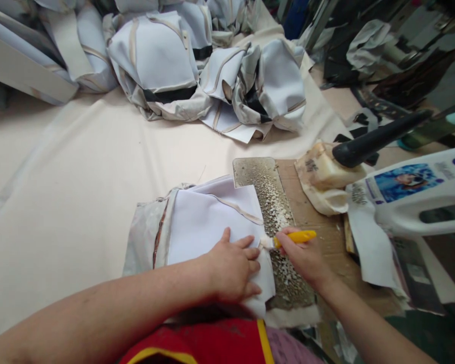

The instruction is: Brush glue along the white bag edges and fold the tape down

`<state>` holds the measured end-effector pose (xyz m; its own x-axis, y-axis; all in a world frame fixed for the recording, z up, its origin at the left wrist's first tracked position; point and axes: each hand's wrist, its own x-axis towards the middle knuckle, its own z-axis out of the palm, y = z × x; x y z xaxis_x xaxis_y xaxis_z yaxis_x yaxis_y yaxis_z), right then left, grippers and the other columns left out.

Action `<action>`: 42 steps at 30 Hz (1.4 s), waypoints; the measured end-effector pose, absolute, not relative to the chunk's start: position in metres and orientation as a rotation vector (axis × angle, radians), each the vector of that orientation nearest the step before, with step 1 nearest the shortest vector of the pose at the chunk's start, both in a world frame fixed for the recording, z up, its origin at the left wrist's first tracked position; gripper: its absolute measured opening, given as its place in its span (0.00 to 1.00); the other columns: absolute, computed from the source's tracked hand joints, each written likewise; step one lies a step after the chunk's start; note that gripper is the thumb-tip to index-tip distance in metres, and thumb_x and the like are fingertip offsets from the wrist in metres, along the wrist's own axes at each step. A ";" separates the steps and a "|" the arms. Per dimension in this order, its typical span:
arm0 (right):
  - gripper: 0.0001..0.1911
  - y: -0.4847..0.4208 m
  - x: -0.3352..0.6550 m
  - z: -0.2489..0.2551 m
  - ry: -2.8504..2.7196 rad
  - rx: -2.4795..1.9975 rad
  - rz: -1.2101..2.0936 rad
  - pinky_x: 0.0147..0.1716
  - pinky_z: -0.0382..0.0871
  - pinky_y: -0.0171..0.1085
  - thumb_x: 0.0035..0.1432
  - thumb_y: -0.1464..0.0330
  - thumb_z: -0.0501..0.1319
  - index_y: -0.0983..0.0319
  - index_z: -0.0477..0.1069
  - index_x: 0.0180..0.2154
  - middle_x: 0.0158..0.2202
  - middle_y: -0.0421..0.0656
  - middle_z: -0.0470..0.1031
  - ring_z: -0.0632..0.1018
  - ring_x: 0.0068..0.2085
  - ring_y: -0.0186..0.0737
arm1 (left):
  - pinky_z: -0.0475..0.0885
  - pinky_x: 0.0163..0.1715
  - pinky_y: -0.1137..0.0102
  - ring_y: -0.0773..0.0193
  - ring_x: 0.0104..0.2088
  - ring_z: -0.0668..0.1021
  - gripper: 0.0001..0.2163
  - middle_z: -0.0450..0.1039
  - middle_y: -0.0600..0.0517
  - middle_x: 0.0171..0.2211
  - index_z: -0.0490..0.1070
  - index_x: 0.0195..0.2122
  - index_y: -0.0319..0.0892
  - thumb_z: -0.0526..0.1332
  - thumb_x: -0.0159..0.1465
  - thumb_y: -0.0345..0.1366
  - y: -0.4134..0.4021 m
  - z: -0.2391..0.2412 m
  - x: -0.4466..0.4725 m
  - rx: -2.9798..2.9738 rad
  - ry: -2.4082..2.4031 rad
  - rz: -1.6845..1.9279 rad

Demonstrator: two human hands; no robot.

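Note:
My left hand (233, 268) lies flat, fingers stretched out, pressing on a white fabric piece (205, 222) with beige trim on the table. My right hand (303, 255) is closed round a small brush with a yellow handle (293, 236). The bristles touch the right edge of the fabric, just beside my left fingertips. Under that edge lies a glue-crusted metal plate (269, 202) on a brown board (307, 202).
A heap of grey-white sewn pieces (212, 71) lies at the back of the cream table (60, 192). To the right stand a glue-smeared pot with a black handle (333, 169) and a white plastic jug (413, 194). Clutter fills the far right.

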<state>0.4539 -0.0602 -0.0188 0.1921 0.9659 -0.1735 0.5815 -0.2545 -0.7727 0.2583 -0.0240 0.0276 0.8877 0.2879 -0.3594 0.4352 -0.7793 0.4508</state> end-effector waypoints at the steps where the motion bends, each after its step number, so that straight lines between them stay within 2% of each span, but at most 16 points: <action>1: 0.14 -0.070 0.454 -0.018 -1.444 -1.954 0.928 0.25 0.60 0.35 0.52 0.62 0.51 0.59 0.62 0.18 0.17 0.37 0.64 0.68 0.23 0.36 | 0.49 0.53 0.37 0.49 0.62 0.55 0.18 0.61 0.47 0.58 0.68 0.48 0.46 0.54 0.61 0.48 -0.025 0.024 0.258 2.508 0.536 -0.369; 5: 0.14 -0.081 0.453 -0.016 -1.420 -1.996 0.973 0.24 0.59 0.34 0.52 0.62 0.51 0.60 0.64 0.19 0.16 0.36 0.64 0.68 0.22 0.35 | 0.46 0.53 0.35 0.48 0.62 0.54 0.18 0.63 0.45 0.57 0.69 0.47 0.43 0.55 0.61 0.47 -0.025 0.010 0.259 2.494 0.563 -0.351; 11: 0.12 -0.051 0.447 -0.027 -1.364 -1.858 0.737 0.31 0.62 0.34 0.56 0.64 0.52 0.60 0.65 0.24 0.21 0.38 0.68 0.71 0.27 0.36 | 0.44 0.53 0.35 0.48 0.62 0.54 0.18 0.64 0.46 0.56 0.69 0.47 0.44 0.55 0.60 0.47 -0.029 -0.003 0.259 2.507 0.588 -0.318; 20: 0.17 -0.161 0.437 -0.025 -1.500 -1.927 0.905 0.24 0.60 0.33 0.60 0.62 0.50 0.60 0.64 0.22 0.19 0.37 0.66 0.69 0.22 0.35 | 0.45 0.54 0.37 0.48 0.62 0.54 0.17 0.63 0.47 0.57 0.70 0.45 0.44 0.54 0.60 0.48 -0.030 -0.003 0.257 2.528 0.580 -0.314; 27: 0.13 -0.128 0.448 -0.029 -1.497 -1.856 0.663 0.30 0.64 0.34 0.60 0.63 0.52 0.61 0.69 0.27 0.23 0.40 0.71 0.73 0.28 0.37 | 0.43 0.54 0.36 0.49 0.62 0.54 0.17 0.65 0.47 0.55 0.70 0.45 0.44 0.54 0.61 0.47 -0.032 -0.011 0.257 2.542 0.572 -0.256; 35: 0.15 -0.176 0.445 -0.019 -1.771 -1.765 0.688 0.24 0.61 0.32 0.61 0.67 0.51 0.60 0.66 0.23 0.20 0.37 0.68 0.71 0.23 0.32 | 0.44 0.54 0.37 0.48 0.63 0.53 0.17 0.64 0.47 0.56 0.70 0.45 0.45 0.54 0.61 0.47 -0.031 -0.008 0.257 2.528 0.583 -0.281; 39: 0.12 -0.167 0.449 -0.016 -1.809 -1.715 0.638 0.27 0.63 0.32 0.61 0.68 0.52 0.61 0.68 0.26 0.23 0.39 0.71 0.73 0.26 0.34 | 0.43 0.54 0.36 0.48 0.62 0.54 0.17 0.63 0.46 0.57 0.70 0.45 0.44 0.55 0.60 0.47 -0.030 -0.004 0.256 2.496 0.585 -0.279; 42: 0.16 -0.151 0.453 -0.015 -1.860 -1.719 0.752 0.22 0.60 0.32 0.61 0.68 0.51 0.60 0.64 0.21 0.19 0.37 0.67 0.70 0.22 0.33 | 0.43 0.53 0.33 0.48 0.63 0.53 0.17 0.63 0.47 0.57 0.69 0.46 0.44 0.55 0.60 0.47 -0.030 -0.003 0.255 2.489 0.581 -0.262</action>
